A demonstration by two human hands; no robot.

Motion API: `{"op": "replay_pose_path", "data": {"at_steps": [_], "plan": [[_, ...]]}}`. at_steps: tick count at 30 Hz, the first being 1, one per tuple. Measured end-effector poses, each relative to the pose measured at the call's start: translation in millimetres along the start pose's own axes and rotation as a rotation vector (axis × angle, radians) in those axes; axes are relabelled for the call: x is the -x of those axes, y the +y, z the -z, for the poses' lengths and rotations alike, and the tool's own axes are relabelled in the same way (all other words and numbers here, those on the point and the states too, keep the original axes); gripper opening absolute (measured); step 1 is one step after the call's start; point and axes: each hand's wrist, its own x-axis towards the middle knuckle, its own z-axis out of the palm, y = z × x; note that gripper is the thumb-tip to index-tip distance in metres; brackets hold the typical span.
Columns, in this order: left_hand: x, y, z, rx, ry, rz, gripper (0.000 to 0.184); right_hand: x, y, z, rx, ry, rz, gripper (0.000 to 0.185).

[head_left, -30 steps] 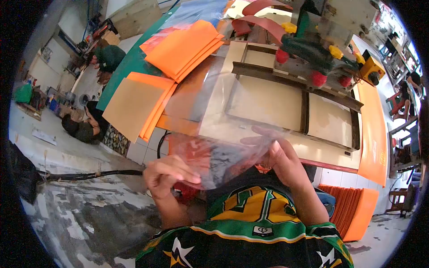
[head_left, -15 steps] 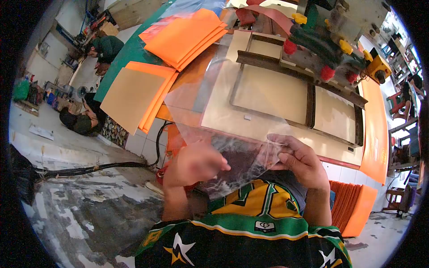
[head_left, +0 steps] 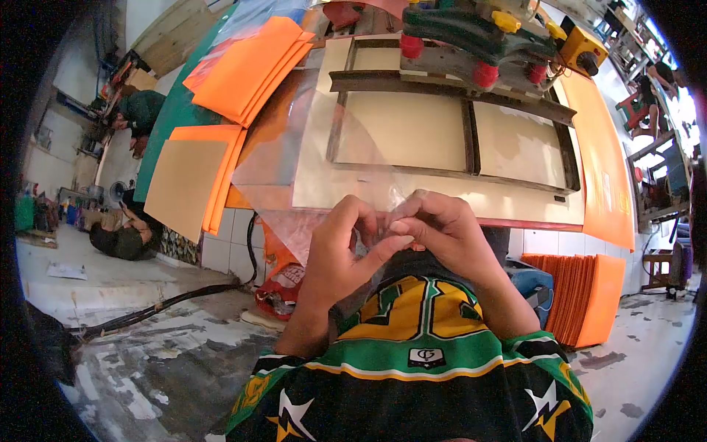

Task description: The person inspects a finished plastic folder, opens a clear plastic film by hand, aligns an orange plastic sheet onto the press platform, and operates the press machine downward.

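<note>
A thin, clear plastic sheet (head_left: 276, 173) spreads from my hands over the front left of the work surface. My left hand (head_left: 340, 254) is closed on its near edge, thumb stretched toward the other hand. Close beside it, my right hand (head_left: 445, 232) pinches the same sheet between thumb and fingers. The fingertips of both hands almost meet in front of my chest. Just beyond them lies a cream board (head_left: 313, 169) with a dark metal frame (head_left: 471, 140) on it.
Folded orange sheets (head_left: 250, 70) and a tan-topped stack (head_left: 184, 177) lie at left. A press with red knobs (head_left: 484, 74) stands over the frame. An orange stack (head_left: 582, 302) stands at lower right. Black cables (head_left: 162, 302) cross the floor; other people sit at far left.
My left hand has moved up and right, closing on the plastic beside my right hand. My right hand has shifted slightly left. The view has turned, so the table appears further left and higher.
</note>
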Motion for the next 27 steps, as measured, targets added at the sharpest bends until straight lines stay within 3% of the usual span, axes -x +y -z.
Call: {"op": "replay_pose_path", "data": {"at_steps": [2,4,17,27], "plan": [[-0.2,1.6,0.3,0.022,0.000,-0.020,0.036,-0.7,5.1,-4.1,-0.092,-0.023,-0.012,0.013],[-0.3,-1.2,-0.1,0.057,-0.011,-0.043,0.035,-1.8,20.9,-9.8,-0.247,-0.038,0.131,0.014],[-2.1,-19.4,2.7,0.199,-0.144,-0.170,0.038,-2.8,21.0,-11.8,-0.272,-0.067,0.108,0.022],[-0.6,-15.6,-2.1,0.206,-0.089,-0.127,0.033,-4.5,27.3,-11.3,-0.183,-0.019,0.168,0.022]]}}
